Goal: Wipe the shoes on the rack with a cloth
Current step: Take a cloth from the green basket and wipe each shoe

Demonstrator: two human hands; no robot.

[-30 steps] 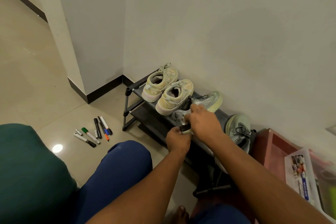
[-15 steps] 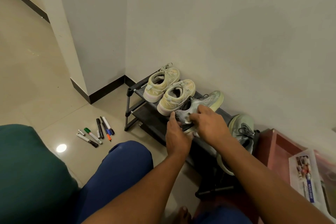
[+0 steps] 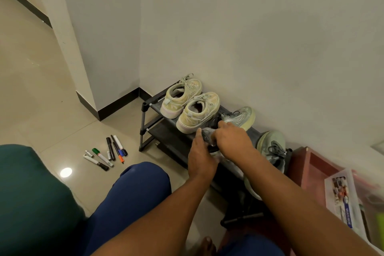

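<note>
Rack [image 3: 152,103] top shelf carries all the shoes; grey-green shoe [image 3: 239,118] sits under and just beyond both hands; light, soft upper, stiff sole, so brace at heel; left hand [image 3: 200,157] steadies heel end, grip unclear; right hand [image 3: 232,141] presses grey cloth [image 3: 207,134], limp, bunch it to hold.
</note>
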